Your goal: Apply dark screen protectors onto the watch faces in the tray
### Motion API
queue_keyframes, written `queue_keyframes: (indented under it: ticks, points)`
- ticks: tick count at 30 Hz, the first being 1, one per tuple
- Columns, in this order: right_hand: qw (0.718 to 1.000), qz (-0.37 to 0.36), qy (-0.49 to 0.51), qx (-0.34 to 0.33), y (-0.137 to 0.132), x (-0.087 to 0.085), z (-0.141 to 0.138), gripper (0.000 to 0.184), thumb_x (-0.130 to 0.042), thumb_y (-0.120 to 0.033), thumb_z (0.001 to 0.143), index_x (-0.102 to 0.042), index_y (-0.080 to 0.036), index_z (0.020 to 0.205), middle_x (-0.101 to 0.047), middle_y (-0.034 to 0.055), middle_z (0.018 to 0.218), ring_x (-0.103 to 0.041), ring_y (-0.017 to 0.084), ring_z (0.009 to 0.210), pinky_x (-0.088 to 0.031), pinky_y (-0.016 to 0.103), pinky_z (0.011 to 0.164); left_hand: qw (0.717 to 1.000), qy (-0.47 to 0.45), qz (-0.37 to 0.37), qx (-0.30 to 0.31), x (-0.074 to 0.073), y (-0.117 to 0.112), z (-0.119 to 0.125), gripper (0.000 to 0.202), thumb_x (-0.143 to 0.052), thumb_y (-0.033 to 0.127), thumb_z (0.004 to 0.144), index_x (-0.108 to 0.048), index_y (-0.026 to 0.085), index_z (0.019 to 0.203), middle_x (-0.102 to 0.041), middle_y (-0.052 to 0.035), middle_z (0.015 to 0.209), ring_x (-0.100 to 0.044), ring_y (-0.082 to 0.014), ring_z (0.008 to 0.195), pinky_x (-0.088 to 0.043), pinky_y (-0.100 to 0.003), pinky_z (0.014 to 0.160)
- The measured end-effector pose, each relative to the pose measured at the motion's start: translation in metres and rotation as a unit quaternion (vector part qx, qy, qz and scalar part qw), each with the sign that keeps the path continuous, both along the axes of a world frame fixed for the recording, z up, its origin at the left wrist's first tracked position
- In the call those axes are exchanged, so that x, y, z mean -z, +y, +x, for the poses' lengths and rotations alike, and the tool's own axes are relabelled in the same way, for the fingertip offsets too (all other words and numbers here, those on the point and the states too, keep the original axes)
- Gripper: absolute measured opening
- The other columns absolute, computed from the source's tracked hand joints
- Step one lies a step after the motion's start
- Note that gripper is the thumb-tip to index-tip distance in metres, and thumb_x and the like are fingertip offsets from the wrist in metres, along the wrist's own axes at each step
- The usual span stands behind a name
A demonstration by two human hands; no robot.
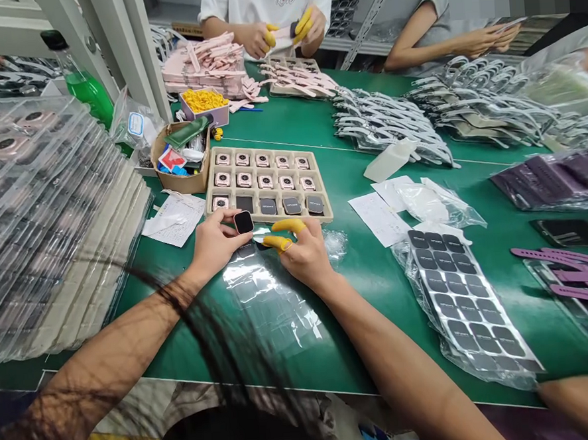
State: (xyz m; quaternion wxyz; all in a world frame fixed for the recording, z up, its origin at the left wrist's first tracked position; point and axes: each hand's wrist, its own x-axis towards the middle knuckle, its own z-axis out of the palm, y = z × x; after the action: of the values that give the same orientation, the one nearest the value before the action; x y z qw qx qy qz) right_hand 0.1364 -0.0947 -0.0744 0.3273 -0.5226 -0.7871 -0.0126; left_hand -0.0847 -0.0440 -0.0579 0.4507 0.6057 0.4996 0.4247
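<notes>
My left hand [215, 241] pinches a small smartwatch case [243, 222] with its dark screen turned up. Close to its right is my right hand [303, 249], with yellow finger cots on the thumb and index finger. A small glossy piece of film [261, 236] shows at those fingertips, partly hidden. Below both hands lies a clear film sheet [274, 301] on the green table. Just beyond them is a beige compartment tray [327, 208]. Its far two rows and front left cell hold pink watch cases; several other front cells show dark square film.
Stacked trays [66, 247] rise on the left. Beside them stand a cardboard box [184, 180] of odds and ends and a green bottle [87, 93]. To the right lie a sheet of dark square stickers [468, 295], papers [378, 218] and bagged straps [392, 127]. Co-workers sit opposite.
</notes>
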Motion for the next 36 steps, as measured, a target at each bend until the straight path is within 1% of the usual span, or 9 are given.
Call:
queue_keyframes:
  ticks: [4,7,10,12,15,19,22,25,36]
  points:
    - [0.990,-0.080,-0.064,-0.099,0.001,-0.002,0.005,0.037,-0.054,-0.017,0.106,-0.085,-0.037,0.102,-0.083,0.0034,0.115,-0.062,0.025,0.110,-0.043,0.049,0.103,0.998,0.051,0.005,0.022,-0.002,-0.002,0.000,0.041,-0.093,0.015,0.072,-0.078,0.018,0.111,-0.081,-0.0014,0.095,-0.076,-0.0165,0.078,-0.060,-0.027,0.075]
    - [0.990,-0.094,-0.062,-0.090,0.000,-0.004,0.009,0.031,-0.059,-0.018,0.103,-0.084,-0.036,0.099,-0.082,0.0048,0.123,-0.061,0.029,0.119,-0.041,0.055,0.107,0.996,0.076,0.018,0.044,-0.007,-0.005,0.000,0.039,-0.092,0.013,0.075,-0.077,0.016,0.111,-0.081,0.0006,0.097,-0.075,-0.0168,0.084,-0.060,-0.028,0.080]
    - [0.996,-0.067,-0.007,-0.060,-0.008,-0.011,0.014,0.030,-0.067,-0.017,0.097,-0.084,-0.039,0.088,-0.076,0.0051,0.137,-0.057,0.035,0.131,-0.040,0.064,0.110,0.994,0.098,0.029,0.045,-0.010,-0.005,-0.001,0.040,-0.094,0.015,0.074,-0.076,0.016,0.110,-0.081,0.0006,0.098,-0.075,-0.0189,0.086,-0.060,-0.031,0.084]
    - [0.988,-0.081,0.076,-0.108,-0.017,-0.019,0.017,0.023,-0.074,-0.022,0.094,-0.084,-0.040,0.084,-0.077,0.0047,0.135,-0.061,0.034,0.125,-0.045,0.064,0.108,0.991,0.122,0.041,0.039,-0.013,-0.005,-0.001,0.040,-0.095,0.014,0.074,-0.077,0.015,0.109,-0.082,-0.0020,0.100,-0.076,-0.0221,0.092,-0.059,-0.037,0.093]
    - [0.922,-0.189,0.303,-0.152,-0.029,-0.027,0.016,0.007,-0.084,-0.036,0.089,-0.082,-0.036,0.083,-0.081,0.0035,0.101,-0.070,0.025,0.092,-0.058,0.051,0.089,0.986,0.144,0.083,0.030,-0.016,-0.010,0.000,0.036,-0.094,0.015,0.076,-0.079,0.014,0.108,-0.082,-0.0057,0.109,-0.074,-0.0276,0.108,-0.053,-0.047,0.111]
    - [0.771,-0.272,0.575,0.037,-0.033,-0.024,-0.003,0.035,-0.099,-0.050,0.066,-0.081,-0.029,0.088,-0.076,-0.0009,0.082,-0.063,0.016,0.068,-0.055,0.034,0.065,0.996,0.023,0.030,0.085,-0.014,-0.022,0.008,0.047,-0.093,0.025,0.079,-0.077,0.013,0.122,-0.082,-0.0066,0.109,-0.078,-0.0222,0.094,-0.063,-0.037,0.093]
    - [0.700,-0.289,0.644,0.101,-0.029,-0.021,-0.018,0.047,-0.105,-0.051,0.052,-0.080,-0.025,0.083,-0.077,-0.0005,0.085,-0.068,0.015,0.076,-0.059,0.032,0.071,0.991,-0.049,-0.042,0.118,-0.006,-0.025,0.015,0.053,-0.095,0.023,0.071,-0.078,0.012,0.120,-0.083,-0.0075,0.103,-0.080,-0.0196,0.084,-0.066,-0.030,0.080]
    - [0.663,-0.305,0.676,0.098,-0.026,-0.023,-0.020,0.049,-0.107,-0.049,0.046,-0.080,-0.024,0.078,-0.078,-0.0010,0.084,-0.072,0.017,0.085,-0.064,0.035,0.084,0.988,-0.054,-0.049,0.137,0.001,-0.022,0.018,0.056,-0.097,0.024,0.065,-0.080,0.015,0.117,-0.084,-0.0079,0.105,-0.082,-0.0205,0.085,-0.068,-0.029,0.080]
    - [0.667,-0.339,0.654,0.114,-0.022,-0.028,-0.019,0.055,-0.109,-0.047,0.037,-0.080,-0.021,0.076,-0.077,-0.0011,0.078,-0.071,0.016,0.079,-0.064,0.031,0.073,0.987,0.003,-0.022,0.160,0.003,-0.023,0.018,0.056,-0.093,0.019,0.065,-0.081,0.015,0.120,-0.085,-0.0078,0.104,-0.081,-0.0194,0.082,-0.067,-0.027,0.077]
